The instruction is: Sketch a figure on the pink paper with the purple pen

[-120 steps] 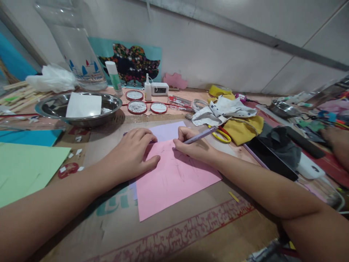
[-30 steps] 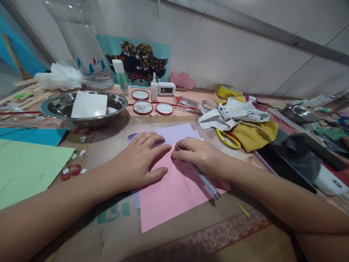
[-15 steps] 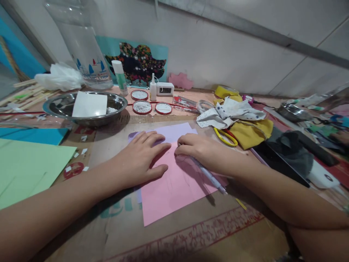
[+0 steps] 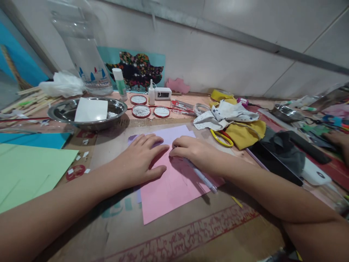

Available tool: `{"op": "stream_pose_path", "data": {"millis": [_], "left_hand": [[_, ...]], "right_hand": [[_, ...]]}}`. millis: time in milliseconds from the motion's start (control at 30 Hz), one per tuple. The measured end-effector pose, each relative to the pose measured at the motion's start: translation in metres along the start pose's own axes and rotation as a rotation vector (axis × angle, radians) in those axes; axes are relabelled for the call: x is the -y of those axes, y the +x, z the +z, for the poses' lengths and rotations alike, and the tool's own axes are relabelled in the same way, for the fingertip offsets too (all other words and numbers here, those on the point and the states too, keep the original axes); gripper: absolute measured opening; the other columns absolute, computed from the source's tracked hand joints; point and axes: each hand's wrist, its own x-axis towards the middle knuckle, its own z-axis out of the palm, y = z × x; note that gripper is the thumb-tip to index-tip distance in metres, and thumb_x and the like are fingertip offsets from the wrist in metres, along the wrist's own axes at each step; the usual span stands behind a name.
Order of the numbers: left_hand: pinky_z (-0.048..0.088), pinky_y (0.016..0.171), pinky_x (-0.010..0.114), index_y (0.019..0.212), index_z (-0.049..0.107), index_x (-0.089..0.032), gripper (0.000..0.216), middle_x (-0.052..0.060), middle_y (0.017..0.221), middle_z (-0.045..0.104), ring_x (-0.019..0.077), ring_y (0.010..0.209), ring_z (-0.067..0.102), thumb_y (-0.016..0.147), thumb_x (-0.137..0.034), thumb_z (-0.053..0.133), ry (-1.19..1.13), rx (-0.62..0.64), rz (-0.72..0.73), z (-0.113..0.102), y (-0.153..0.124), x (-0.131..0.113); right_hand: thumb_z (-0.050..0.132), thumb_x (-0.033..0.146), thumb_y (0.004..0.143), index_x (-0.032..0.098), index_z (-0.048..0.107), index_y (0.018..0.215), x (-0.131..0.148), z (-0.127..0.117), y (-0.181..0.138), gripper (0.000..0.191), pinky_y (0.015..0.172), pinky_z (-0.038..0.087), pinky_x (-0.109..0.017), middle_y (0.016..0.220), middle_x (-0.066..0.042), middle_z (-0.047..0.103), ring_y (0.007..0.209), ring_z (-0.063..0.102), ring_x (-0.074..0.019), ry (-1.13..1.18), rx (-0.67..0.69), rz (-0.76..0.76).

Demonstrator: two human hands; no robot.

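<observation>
Bare hands at work on paper. At centre of the frame, the left hand (image 4: 144, 156) lies palm down with fingers fanned and thumb held apart, resting across the pink sheet (image 4: 163, 203) and the purple sheet (image 4: 174, 131) beneath it. Right of it, the right hand (image 4: 192, 153) pinches a slender, pale purple pen (image 4: 203, 177), whose straight shaft slants toward the lower right, casting a narrow shadow; the tip is hidden by the fingers. The pink sheet, smooth, matte and straight-edged, bears faint thin strokes and lies at the middle of the frame on brown cardboard (image 4: 131, 227) printed with a red scrollwork band. Upper left: an oval bowl (image 4: 100, 125) of polished metal, holding a flat white card (image 4: 91, 110), and a clear, waisted bottle (image 4: 84, 58). Upper centre: shallow, round, red-rimmed dishes (image 4: 141, 111) of white granular matter. Right of centre: crumpled, star-printed cloth (image 4: 229, 112) beside rounded yellow plastic loops (image 4: 222, 139). At left, a flat green sheet (image 4: 32, 167) partly overlaps a blue one.
</observation>
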Motion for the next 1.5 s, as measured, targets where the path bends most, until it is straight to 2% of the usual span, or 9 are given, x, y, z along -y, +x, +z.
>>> {"op": "stream_pose_path", "data": {"millis": [167, 367, 567, 667, 800, 900, 1167, 1333, 1500], "left_hand": [[0.037, 0.117, 0.060, 0.146, 0.061, -0.021, 0.059, 0.018, 0.148, 0.055, 0.0405, 0.137, 0.049, 0.095, -0.049, 0.059, 0.014, 0.007, -0.007, 0.000, 0.000, 0.000], [0.038, 0.116, 0.058, 0.146, 0.062, -0.020, 0.060, 0.018, 0.148, 0.054, 0.0397, 0.137, 0.049, 0.094, -0.050, 0.059, 0.032, 0.035, -0.013, -0.001, 0.001, -0.001], [0.038, 0.116, 0.058, 0.148, 0.060, -0.021, 0.061, 0.018, 0.149, 0.054, 0.0391, 0.137, 0.049, 0.094, -0.050, 0.058, 0.036, 0.051, -0.019, -0.001, 0.002, 0.000], [0.038, 0.117, 0.056, 0.147, 0.059, -0.018, 0.065, 0.018, 0.150, 0.055, 0.0388, 0.137, 0.050, 0.093, -0.053, 0.060, 0.042, 0.049, -0.053, -0.002, 0.002, -0.002], [0.037, 0.117, 0.057, 0.148, 0.055, -0.011, 0.081, 0.021, 0.150, 0.056, 0.0417, 0.137, 0.051, 0.087, -0.061, 0.065, 0.086, 0.049, -0.191, -0.006, 0.002, -0.006], [0.039, 0.115, 0.057, 0.146, 0.057, -0.011, 0.081, 0.021, 0.144, 0.060, 0.0423, 0.134, 0.053, 0.085, -0.064, 0.066, 0.106, 0.053, -0.231, -0.009, 0.002, -0.009], [0.044, 0.107, 0.051, 0.131, 0.066, -0.017, 0.067, 0.016, 0.126, 0.067, 0.0385, 0.121, 0.059, 0.084, -0.063, 0.069, 0.112, 0.054, -0.243, -0.013, 0.002, -0.011], [0.043, 0.106, 0.051, 0.128, 0.067, -0.016, 0.065, 0.016, 0.124, 0.067, 0.0388, 0.120, 0.058, 0.084, -0.064, 0.069, 0.101, 0.064, -0.245, -0.015, 0.002, -0.011], [0.044, 0.106, 0.052, 0.134, 0.067, -0.023, 0.063, 0.014, 0.127, 0.064, 0.0373, 0.120, 0.058, 0.085, -0.063, 0.069, 0.034, 0.037, -0.203, -0.012, 0.001, -0.007]], "right_hand": [[0.053, 0.008, 0.101, 0.018, 0.075, 0.108, 0.000, -0.007, 0.000, 0.025, 0.080, 0.046, -0.032, 0.105, -0.009, 0.069, 0.094, 0.062, -0.0216, 0.005, 0.143, 0.062], [0.050, 0.013, 0.105, 0.018, 0.074, 0.113, -0.001, 0.003, 0.003, 0.026, 0.089, 0.048, -0.033, 0.115, -0.010, 0.069, 0.105, 0.062, -0.0227, 0.062, 0.030, 0.032], [0.054, 0.006, 0.099, 0.017, 0.076, 0.105, 0.003, -0.018, 0.000, 0.026, 0.078, 0.045, -0.033, 0.103, -0.009, 0.070, 0.092, 0.063, -0.0228, 0.014, 0.184, 0.130], [0.055, 0.007, 0.098, 0.018, 0.077, 0.105, -0.012, -0.022, -0.003, 0.026, 0.082, 0.046, -0.033, 0.106, -0.010, 0.072, 0.096, 0.065, -0.0229, 0.096, 0.039, 0.131], [0.060, 0.019, 0.098, 0.020, 0.077, 0.099, -0.055, -0.009, -0.004, 0.017, 0.083, 0.049, -0.033, 0.099, -0.007, 0.074, 0.090, 0.066, -0.0206, 0.232, -0.371, 0.238], [0.064, 0.020, 0.092, 0.019, 0.078, 0.091, -0.083, 0.005, -0.006, 0.015, 0.080, 0.049, -0.033, 0.091, -0.007, 0.076, 0.084, 0.066, -0.0209, 0.236, -0.476, 0.337], [0.067, 0.029, 0.089, 0.019, 0.080, 0.092, -0.102, 0.018, -0.010, 0.017, 0.077, 0.049, -0.032, 0.092, -0.008, 0.078, 0.084, 0.068, -0.0221, 0.172, -0.369, 0.529], [0.063, 0.034, 0.093, 0.021, 0.078, 0.092, -0.102, 0.017, -0.008, 0.020, 0.079, 0.049, -0.032, 0.092, -0.007, 0.076, 0.086, 0.067, -0.0219, 0.070, -0.370, 0.504], [0.047, 0.031, 0.103, 0.019, 0.077, 0.108, -0.102, 0.019, -0.012, 0.033, 0.086, 0.048, -0.033, 0.108, -0.011, 0.072, 0.097, 0.066, -0.0236, -0.011, -0.290, 0.494]]}}
